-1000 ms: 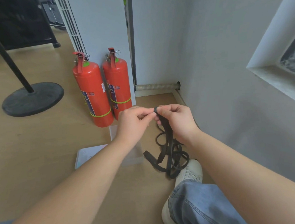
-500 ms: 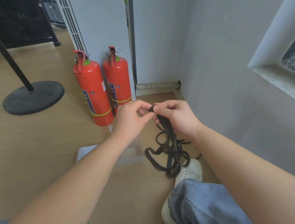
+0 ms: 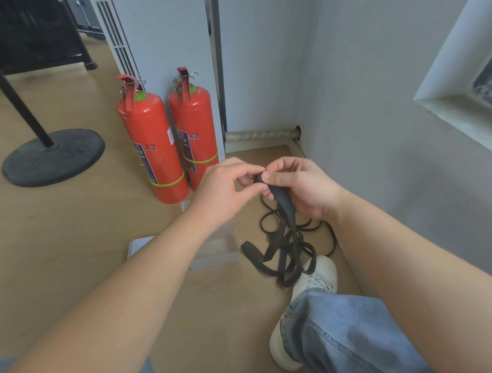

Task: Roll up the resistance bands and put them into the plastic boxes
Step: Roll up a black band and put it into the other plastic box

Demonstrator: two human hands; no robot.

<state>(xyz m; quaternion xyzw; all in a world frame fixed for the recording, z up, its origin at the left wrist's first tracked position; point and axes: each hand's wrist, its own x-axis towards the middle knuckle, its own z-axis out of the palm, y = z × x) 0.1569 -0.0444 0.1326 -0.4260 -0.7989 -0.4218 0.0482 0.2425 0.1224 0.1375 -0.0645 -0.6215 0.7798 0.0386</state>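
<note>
While band dangles, hands pinch it

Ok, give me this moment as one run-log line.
left hand: pinches black resistance band end | right hand: pinches same end | band tail: tangled on floor | clear plastic box: beside tangle

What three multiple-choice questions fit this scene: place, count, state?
1. Where is the clear plastic box? A) on the floor B) on a shelf C) in a lap
2. How many red fire extinguishers stand here? A) one B) two C) four
3. The black resistance band is: A) rolled up B) boxed C) mostly a loose tangle
Answers: 1 A, it sits on the wooden floor; 2 B, two stand side by side; 3 C, the left hand and right hand pinch one end, the rest trails loose.
</note>
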